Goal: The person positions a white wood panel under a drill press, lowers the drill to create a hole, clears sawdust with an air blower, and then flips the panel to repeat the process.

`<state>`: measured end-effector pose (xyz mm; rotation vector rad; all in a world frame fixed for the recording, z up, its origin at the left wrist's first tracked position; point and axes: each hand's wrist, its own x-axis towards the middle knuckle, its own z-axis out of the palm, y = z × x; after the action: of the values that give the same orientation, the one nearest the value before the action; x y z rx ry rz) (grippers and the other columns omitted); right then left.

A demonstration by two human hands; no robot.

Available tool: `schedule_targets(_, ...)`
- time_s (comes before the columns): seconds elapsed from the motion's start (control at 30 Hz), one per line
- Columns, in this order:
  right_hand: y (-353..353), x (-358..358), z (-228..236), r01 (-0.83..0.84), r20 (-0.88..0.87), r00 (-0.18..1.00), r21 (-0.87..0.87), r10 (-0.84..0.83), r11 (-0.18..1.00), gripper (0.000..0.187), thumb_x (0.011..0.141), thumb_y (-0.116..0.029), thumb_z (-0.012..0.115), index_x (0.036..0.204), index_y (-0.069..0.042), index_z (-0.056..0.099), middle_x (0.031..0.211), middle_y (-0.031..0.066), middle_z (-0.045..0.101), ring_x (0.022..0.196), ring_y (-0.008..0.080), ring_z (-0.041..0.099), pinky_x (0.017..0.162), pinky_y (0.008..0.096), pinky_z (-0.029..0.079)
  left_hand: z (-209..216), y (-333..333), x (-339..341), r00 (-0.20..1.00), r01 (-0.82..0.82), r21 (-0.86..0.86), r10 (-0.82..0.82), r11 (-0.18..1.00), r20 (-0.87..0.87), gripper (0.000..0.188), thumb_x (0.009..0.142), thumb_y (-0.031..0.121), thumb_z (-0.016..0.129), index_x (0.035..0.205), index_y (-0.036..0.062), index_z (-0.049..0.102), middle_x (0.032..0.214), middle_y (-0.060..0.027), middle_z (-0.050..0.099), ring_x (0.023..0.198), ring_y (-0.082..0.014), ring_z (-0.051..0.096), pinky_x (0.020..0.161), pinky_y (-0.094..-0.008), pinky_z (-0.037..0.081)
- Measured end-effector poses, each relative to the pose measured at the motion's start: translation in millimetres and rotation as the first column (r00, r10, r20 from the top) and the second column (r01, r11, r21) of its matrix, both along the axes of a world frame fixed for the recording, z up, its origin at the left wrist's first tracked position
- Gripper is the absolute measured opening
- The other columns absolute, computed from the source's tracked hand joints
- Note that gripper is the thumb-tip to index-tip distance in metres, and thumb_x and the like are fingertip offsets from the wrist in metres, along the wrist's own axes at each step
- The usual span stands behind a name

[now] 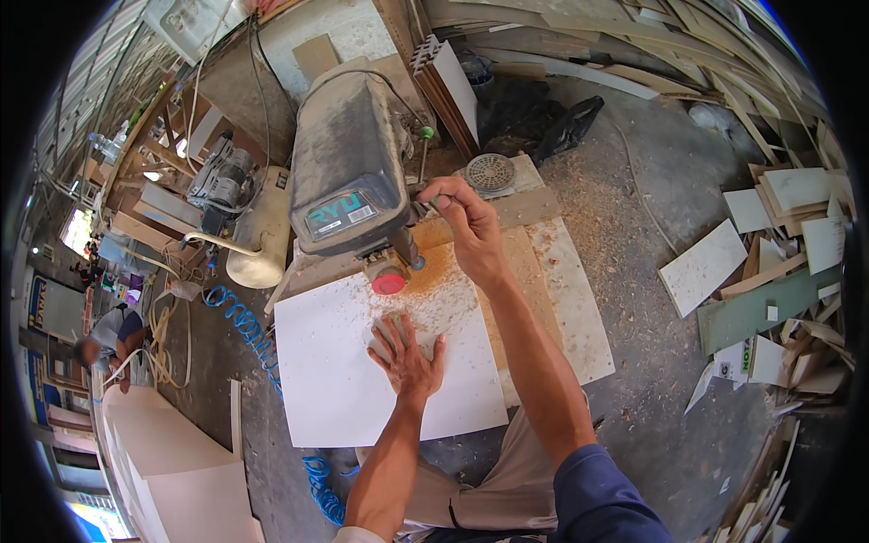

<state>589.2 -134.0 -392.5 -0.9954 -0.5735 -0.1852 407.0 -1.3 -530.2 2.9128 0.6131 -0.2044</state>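
A dusty grey drill press (339,136) stands in front of me, its head over a white panel (362,412). My left hand (405,357) lies flat on this panel with its fingers spread, just nearer to me than the red round part (387,284) under the press head. Raised at the right of the head, my right hand (466,222) is closed around the feed handle (426,199), which its fingers partly hide. Wood shavings (436,276) cover the panel's far edge around the drilling spot. The bit's tip cannot be made out.
Worn boards (566,299) extend from under the panel to the right. A tan air tank (262,226) and a coiled blue hose (244,321) are at left. Board offcuts (706,267) lie heaped at right. A co-worker (118,335) bends down at far left.
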Motion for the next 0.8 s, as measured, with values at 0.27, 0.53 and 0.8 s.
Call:
schedule_targets(0.27,-0.8,0.3,-2.6,-0.013,0.007,1.000,0.006,0.013,1.000,0.017,0.107,-0.005,0.048,0.109,-0.003,0.064,0.107,-0.0016,0.058,0.088,0.0055,0.051,0.081,0.0224,0.042,-1.0,0.1,-0.4,1.000,0.006,0.004,-0.006,1.000,0.015,0.093,0.099,0.073,0.034,0.166,0.0142,0.008,0.171,-0.0231,-0.003,0.156,-0.0453,-0.009,0.122,-0.0669,-0.007)
schedule_targets(0.53,-1.1,1.5,-6.7,-0.011,0.015,1.000,0.001,0.011,1.000,0.018,0.106,-0.004,0.047,0.109,-0.003,0.065,0.110,-0.0005,0.059,0.091,0.0062,0.052,0.083,0.0233,0.043,0.9,-0.4,-0.4,1.000,0.005,-0.002,-0.005,1.000,-0.002,0.093,0.099,0.073,0.033,0.166,0.0138,0.008,0.171,-0.0230,-0.004,0.156,-0.0452,-0.010,0.122,-0.0667,-0.007)
schedule_targets(0.8,-1.8,-0.3,-6.1,0.017,0.033,0.999,-0.016,-0.016,1.000,0.018,0.106,-0.003,0.047,0.110,-0.003,0.065,0.111,0.0003,0.059,0.092,0.0071,0.053,0.085,0.0239,0.044,0.5,-0.3,-0.2,1.000,0.004,-0.003,-0.004,1.000,-0.004,0.093,0.098,0.074,0.033,0.166,0.0143,0.008,0.171,-0.0228,-0.004,0.156,-0.0446,-0.011,0.122,-0.0664,-0.008)
